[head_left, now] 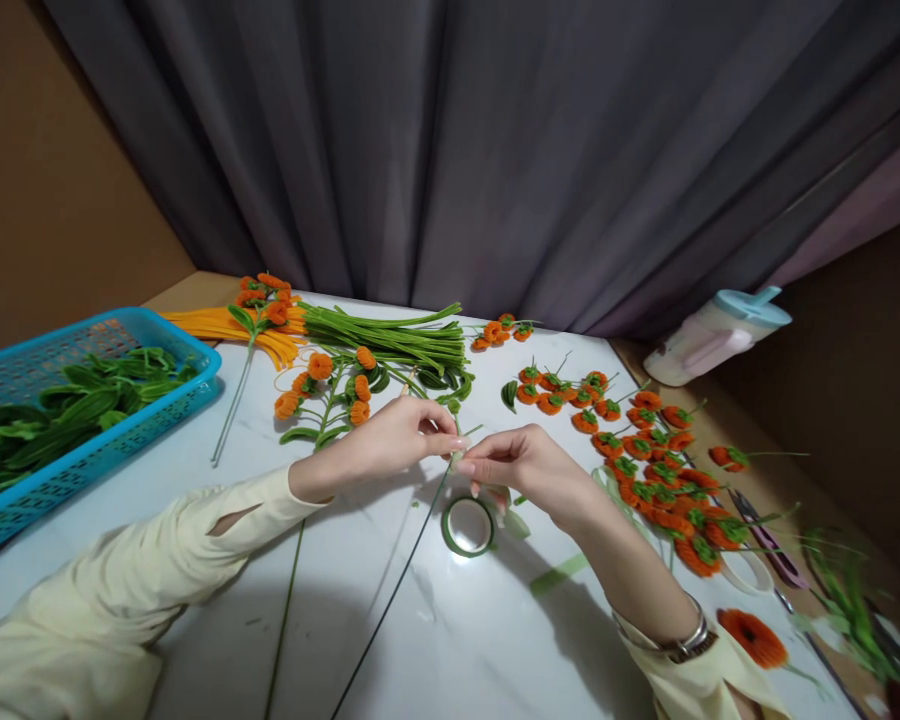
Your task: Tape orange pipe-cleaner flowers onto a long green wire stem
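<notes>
My left hand (401, 432) is pinched closed on the upper end of a long dark green stem wire (401, 570), which slants down to the front edge. A small green bud-like tip (454, 406) stands just above those fingers. Close against it, my right hand (531, 472) pinches at the same joint, thumb and forefinger together; a pale strip, seemingly floral tape, shows between the fingertips. Below the hands lies a roll of green floral tape (466, 553). Left of them rests a branch of orange pipe-cleaner flowers (320, 367) with green leaves.
A blue basket (157, 405) of green leaves stands at left. Bundled green pipe cleaners (390, 335) and orange ones (217, 322) lie at the back. Many orange flower heads (645, 470) spread to the right, near scissors (772, 545) and a lidded cup (712, 338). Another wire (285, 610) lies in front.
</notes>
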{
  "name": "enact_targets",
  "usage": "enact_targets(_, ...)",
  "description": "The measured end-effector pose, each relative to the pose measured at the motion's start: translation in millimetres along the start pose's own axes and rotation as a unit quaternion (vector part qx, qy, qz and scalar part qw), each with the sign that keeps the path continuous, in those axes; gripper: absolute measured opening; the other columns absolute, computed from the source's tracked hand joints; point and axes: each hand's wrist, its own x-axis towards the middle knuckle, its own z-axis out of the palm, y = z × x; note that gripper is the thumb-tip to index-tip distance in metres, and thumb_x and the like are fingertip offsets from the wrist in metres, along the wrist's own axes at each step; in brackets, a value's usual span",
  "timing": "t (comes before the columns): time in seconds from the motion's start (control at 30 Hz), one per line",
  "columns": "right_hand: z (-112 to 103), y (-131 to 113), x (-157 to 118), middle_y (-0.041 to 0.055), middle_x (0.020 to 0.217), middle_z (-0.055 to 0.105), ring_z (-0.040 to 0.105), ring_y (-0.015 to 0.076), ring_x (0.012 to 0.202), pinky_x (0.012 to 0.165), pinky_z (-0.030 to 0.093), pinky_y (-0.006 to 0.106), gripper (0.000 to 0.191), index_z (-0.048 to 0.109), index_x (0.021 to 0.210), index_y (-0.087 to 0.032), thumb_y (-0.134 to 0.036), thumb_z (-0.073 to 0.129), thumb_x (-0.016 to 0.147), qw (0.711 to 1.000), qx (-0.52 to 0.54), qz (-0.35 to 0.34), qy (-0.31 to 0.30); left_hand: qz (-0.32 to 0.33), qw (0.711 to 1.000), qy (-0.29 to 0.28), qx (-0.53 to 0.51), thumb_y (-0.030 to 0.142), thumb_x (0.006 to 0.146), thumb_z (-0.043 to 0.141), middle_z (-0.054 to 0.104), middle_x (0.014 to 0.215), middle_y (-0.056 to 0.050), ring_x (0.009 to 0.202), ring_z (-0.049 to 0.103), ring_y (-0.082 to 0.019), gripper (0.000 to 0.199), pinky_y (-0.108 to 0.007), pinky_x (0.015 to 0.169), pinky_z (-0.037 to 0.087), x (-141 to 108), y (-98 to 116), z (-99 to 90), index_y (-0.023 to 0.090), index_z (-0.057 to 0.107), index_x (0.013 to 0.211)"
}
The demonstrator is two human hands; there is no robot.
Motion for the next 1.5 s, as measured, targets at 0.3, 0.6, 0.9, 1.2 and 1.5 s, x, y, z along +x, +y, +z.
enact_targets(0.3, 2.1, 1.6, 1.0, -0.0017, 0.051, 0.058, 0.047, 0.008, 0.042, 0.046, 0.037, 0.024, 0.02, 0.07, 0.064, -0.014, -0.032, 0.076, 0.06, 1.0, 0.016, 0.0, -0.013, -0.042, 0.998, -0.04, -0.036, 0.035, 0.073, 0.063, 0.062, 0.058, 0.0, 0.054, 0.05, -0.012, 0.023, -0.021, 0.051, 0.034, 1.5, 0.5, -3.6, 0.013, 0.064, 0.068)
enact_targets(0.6, -2.0, 5.6, 4.9, -0.0015, 0.051, 0.061, 0.051, 0.008, 0.043, 0.052, 0.04, 0.025, 0.023, 0.068, 0.062, -0.012, -0.033, 0.078, 0.058, 0.998, 0.047, -0.006, -0.051, -0.058, 0.995, -0.005, -0.076, 0.034, 0.07, 0.065, 0.059, 0.055, 0.001, 0.053, 0.053, -0.011, 0.021, -0.022, 0.052, 0.039, 0.7, 5.4, -1.9, 0.013, 0.062, 0.065)
enact_targets(0.9, -11.0, 13.7, 11.6, 0.004, 0.069, 0.071, 0.063, 0.0149, 0.065, 0.069, 0.048, 0.029, 0.021, 0.071, 0.079, -0.013, -0.033, 0.068, 0.072, 0.996, -0.044, -0.061, -0.038, -0.071, 0.993, 0.006, -0.09, 0.034, 0.064, 0.072, 0.059, 0.051, 0.001, 0.051, 0.054, -0.012, 0.024, -0.023, 0.053, 0.041, 4.3, 2.0, -1.7, 0.013, 0.062, 0.061)
enact_targets(1.2, -108.0, 34.9, 24.6, 0.0166, 0.116, 0.063, 0.045, 0.0343, 0.115, 0.091, 0.032, 0.047, 0.041, 0.066, 0.108, -0.01, 0.001, 0.042, 0.078, 0.706, -0.62, -0.163, 0.301, -0.085, 0.991, -0.003, -0.107, 0.029, 0.068, 0.07, 0.057, 0.049, 0.002, 0.048, 0.052, -0.01, 0.021, -0.023, 0.054, 0.043, 4.2, 5.2, -2.8, 0.013, 0.061, 0.059)
enact_targets(1.5, -114.4, 66.7, 41.3, 0.0198, 0.096, 0.067, 0.055, 0.0308, 0.092, 0.077, 0.039, 0.04, 0.043, 0.062, 0.114, -0.006, 0.0, 0.039, 0.079, 0.676, -0.676, -0.144, 0.257, -0.075, 0.99, -0.003, -0.12, 0.029, 0.066, 0.072, 0.059, 0.05, 0.001, 0.05, 0.054, -0.01, 0.02, -0.023, 0.054, 0.044, 3.3, 3.5, -2.2, 0.012, 0.062, 0.062)
